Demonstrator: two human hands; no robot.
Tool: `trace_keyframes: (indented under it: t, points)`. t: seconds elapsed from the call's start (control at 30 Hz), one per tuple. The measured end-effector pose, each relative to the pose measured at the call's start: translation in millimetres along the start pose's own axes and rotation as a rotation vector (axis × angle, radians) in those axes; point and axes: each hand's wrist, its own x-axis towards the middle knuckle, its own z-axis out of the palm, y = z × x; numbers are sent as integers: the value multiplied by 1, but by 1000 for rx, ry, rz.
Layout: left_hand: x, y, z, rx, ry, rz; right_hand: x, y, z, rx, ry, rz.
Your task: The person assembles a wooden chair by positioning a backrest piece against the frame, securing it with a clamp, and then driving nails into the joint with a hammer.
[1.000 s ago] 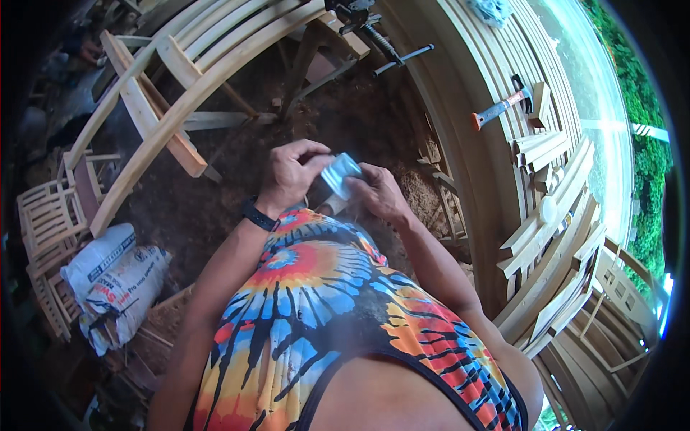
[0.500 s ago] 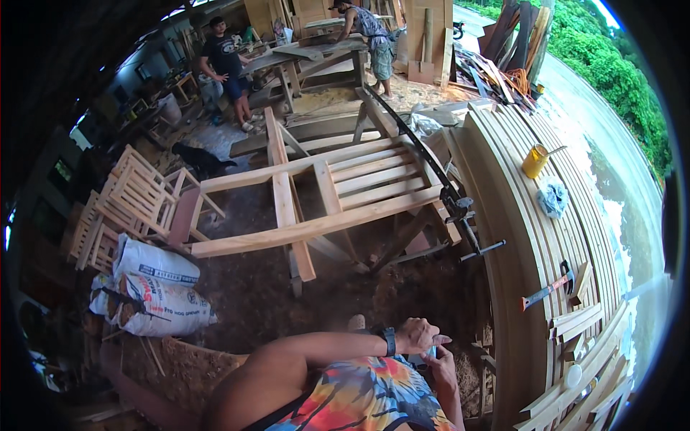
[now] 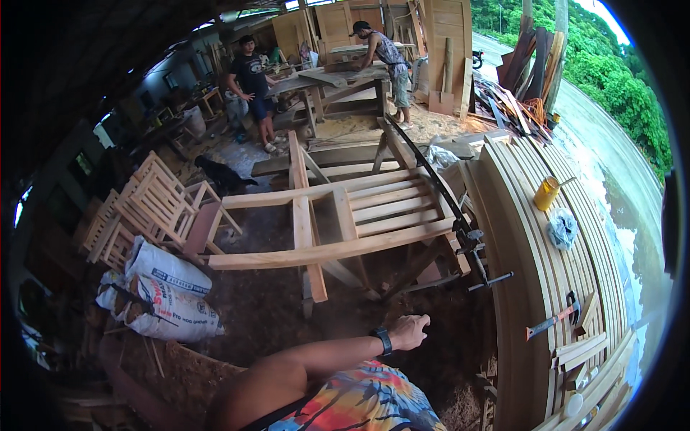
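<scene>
My left hand (image 3: 408, 332), a dark watch (image 3: 382, 341) on its wrist, is in front of my body with the fingers curled in. Whether it holds anything small is hidden. My right hand is out of view. Beyond the left hand, a pale wooden frame (image 3: 338, 251) with several slats (image 3: 395, 209) lies across supports. A long black bar clamp (image 3: 431, 172) runs along its right end, its screw handle (image 3: 491, 281) pointing toward the right. The left hand is nearest to the frame's near rail but apart from it.
Stacked long boards (image 3: 528, 287) line the right, bearing a hammer (image 3: 553, 320), a yellow jar (image 3: 546, 194), a plastic bag (image 3: 562, 228) and wood offcuts (image 3: 578, 350). White sacks (image 3: 172, 298) and slatted chairs (image 3: 154, 197) stand left. Two people (image 3: 253, 93) are at a far workbench (image 3: 323, 77); a black dog (image 3: 221, 174) is nearer.
My hands were together at my front over something small and light blue. My right hand has since left the view, and my left has moved slightly forward. The whole view has shifted a little.
</scene>
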Motion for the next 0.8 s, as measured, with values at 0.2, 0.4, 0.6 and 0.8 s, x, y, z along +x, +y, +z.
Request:
trace_keyframes:
  t: [0.2, 0.4, 0.6, 0.8]
  points:
    - [-21, -25, 14, 103, -323, -124, -13, -7, -21, 56, -20, -23]
    - [-23, -19, 55, -104, -895, 11, -35, -9, -37, 110, -32, -44]
    - [-13, 72, 118, -242, -1465, 472, -62, -1, -35, 166, -7, -48]
    - [-11, 93, 163, 148, -1573, 882, -84, -22, -23, 211, -17, -86]
